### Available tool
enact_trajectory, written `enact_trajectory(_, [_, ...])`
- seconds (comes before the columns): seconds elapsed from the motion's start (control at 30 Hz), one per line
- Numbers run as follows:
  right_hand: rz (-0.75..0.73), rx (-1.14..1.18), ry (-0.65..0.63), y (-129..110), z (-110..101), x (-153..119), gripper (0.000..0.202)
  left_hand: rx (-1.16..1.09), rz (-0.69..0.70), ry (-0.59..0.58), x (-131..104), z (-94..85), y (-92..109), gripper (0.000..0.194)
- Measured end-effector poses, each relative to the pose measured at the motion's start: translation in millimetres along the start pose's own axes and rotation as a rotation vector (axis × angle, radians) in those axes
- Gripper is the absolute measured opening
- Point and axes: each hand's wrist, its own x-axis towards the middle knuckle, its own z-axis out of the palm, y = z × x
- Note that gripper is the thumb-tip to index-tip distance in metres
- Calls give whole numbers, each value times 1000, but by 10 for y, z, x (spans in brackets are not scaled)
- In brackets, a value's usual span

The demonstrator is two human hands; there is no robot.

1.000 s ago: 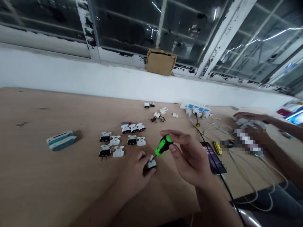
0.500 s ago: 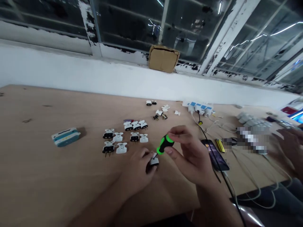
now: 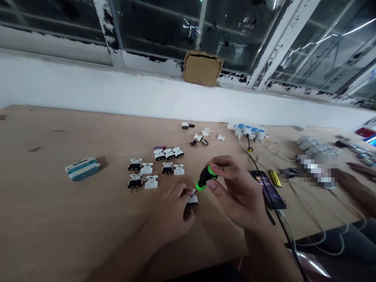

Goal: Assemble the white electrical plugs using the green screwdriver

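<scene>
Fingers of the left hand hold one white-and-black plug at their tips; the right hand grips one green-and-black screwdriver, angled down to it. Beyond the left fingers lie three white-topped plugs, three open black pieces and three loose white covers.

Both forearms reach in from the bottom edge. The left hand lies low over the counter — fingers curled in a pinch, knuckles up. The right hand is raised a little higher, palm turned inward, thumb and index finger closed toward each other — wrist angled toward the left.
</scene>
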Motion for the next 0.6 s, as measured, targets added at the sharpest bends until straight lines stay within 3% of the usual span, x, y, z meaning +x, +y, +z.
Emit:
enact_trajectory(0.23, [14, -100, -89, -21, -91, 19, 49, -39, 46, 0, 8, -68, -44, 33])
enact_trajectory(0.4, [4, -16, -83, -33, -70, 66, 46, -42, 61, 10, 18, -12, -141, 32])
enact_trajectory(0.6, [-52, -113, -31, -68, -15, 91, 45, -33, 78, 33, 44, 37, -208, 31])
